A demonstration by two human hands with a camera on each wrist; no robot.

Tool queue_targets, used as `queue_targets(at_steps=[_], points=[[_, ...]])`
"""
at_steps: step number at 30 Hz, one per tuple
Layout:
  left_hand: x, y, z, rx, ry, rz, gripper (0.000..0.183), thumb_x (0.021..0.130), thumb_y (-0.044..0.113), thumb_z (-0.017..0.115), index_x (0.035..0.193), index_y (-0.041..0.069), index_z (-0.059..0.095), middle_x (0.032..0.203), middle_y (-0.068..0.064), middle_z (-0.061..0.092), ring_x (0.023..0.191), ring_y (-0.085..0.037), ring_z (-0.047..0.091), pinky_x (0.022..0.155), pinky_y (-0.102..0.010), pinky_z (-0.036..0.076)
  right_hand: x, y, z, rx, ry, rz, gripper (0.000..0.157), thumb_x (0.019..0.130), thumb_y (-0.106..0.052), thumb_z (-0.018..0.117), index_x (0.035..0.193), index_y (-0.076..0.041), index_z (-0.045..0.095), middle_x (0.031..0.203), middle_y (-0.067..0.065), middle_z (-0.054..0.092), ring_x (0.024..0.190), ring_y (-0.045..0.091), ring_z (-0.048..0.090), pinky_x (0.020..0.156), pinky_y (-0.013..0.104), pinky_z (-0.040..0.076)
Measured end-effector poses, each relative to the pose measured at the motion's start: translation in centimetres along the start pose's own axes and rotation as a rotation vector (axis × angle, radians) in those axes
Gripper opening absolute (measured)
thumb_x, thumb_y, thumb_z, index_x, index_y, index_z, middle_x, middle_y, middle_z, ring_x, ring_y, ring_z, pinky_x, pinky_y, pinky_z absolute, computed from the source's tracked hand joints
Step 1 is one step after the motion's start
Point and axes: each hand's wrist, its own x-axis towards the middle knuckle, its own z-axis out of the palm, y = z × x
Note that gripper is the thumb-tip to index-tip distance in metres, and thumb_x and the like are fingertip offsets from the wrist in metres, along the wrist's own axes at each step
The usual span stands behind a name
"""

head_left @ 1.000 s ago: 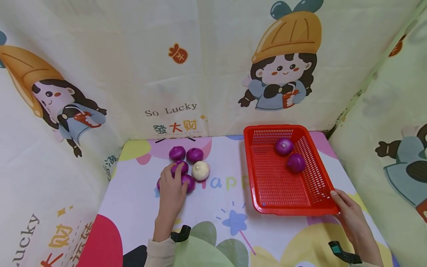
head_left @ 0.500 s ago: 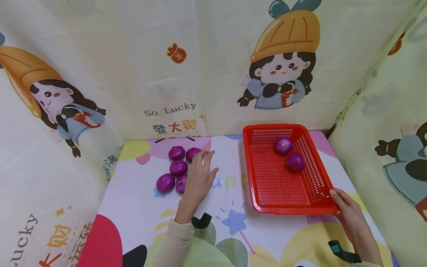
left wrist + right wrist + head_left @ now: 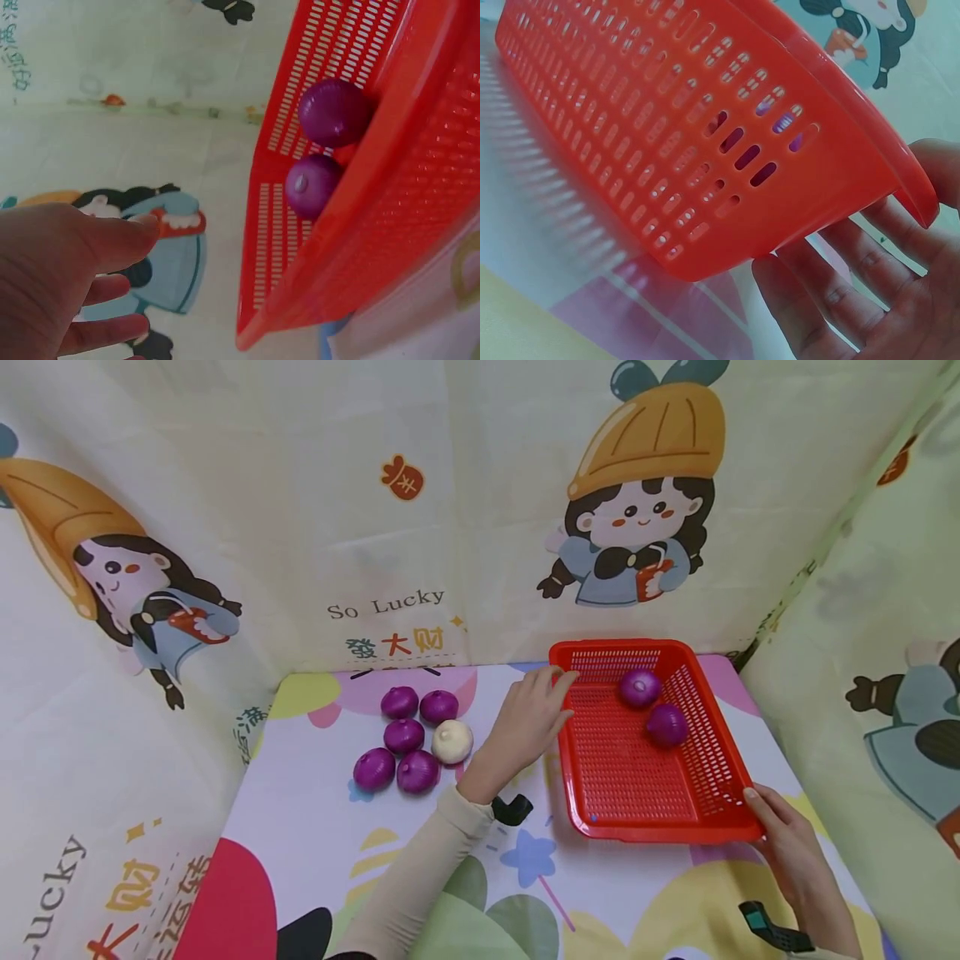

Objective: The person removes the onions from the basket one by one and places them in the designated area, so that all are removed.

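My left hand [image 3: 528,718] hovers by the left rim of a red plastic basket [image 3: 626,802]. Its fingers reach forward with nothing between them, as the left wrist view also shows. Two purple onions [image 3: 666,725] lie inside the basket toward the back right. My right hand [image 3: 791,839] holds the basket's near right corner, thumb over the rim [image 3: 919,199] and fingers under it. Left of my left forearm, several purple onions [image 3: 403,737] and one white onion [image 3: 452,742] sit grouped on the table.
A patterned cloth [image 3: 442,827] covers the table. Printed cloth walls [image 3: 495,527] stand close behind it and on both sides. The basket's shadow falls on the cloth beneath it in the right wrist view.
My left hand has left the onion group and moved right to the basket's edge, uncovering the white onion. The right hand and basket stay in place.
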Motion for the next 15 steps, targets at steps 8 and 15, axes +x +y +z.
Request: queue_targets(at_steps=[8, 15], points=[[4.2, 2.4, 1.6, 0.045, -0.162, 0.066, 0.053, 0.102, 0.043, 0.064, 0.148, 0.020, 0.053, 0.140, -0.005, 0.057, 0.120, -0.021, 0.060, 0.093, -0.036, 0.058, 0.0, 0.0, -0.1, 0.035, -0.012, -0.030, 0.014, 0.107, -0.042, 0.054, 0.121, -0.042, 0.057, 0.099, -0.031, 0.066, 0.086, -0.003, 0.066, 0.073, 0.015, 0.059], [6.6, 4.4, 3.6, 0.026, -0.311, 0.085, 0.059, 0.101, 0.047, 0.064, 0.153, 0.023, 0.048, 0.144, -0.004, 0.055, 0.128, -0.021, 0.057, 0.105, -0.038, 0.055, -0.1, 0.1, -0.1, 0.047, -0.020, -0.014, 0.014, 0.107, -0.042, 0.053, 0.121, -0.043, 0.056, 0.098, -0.032, 0.065, 0.085, -0.003, 0.066, 0.073, 0.016, 0.059]])
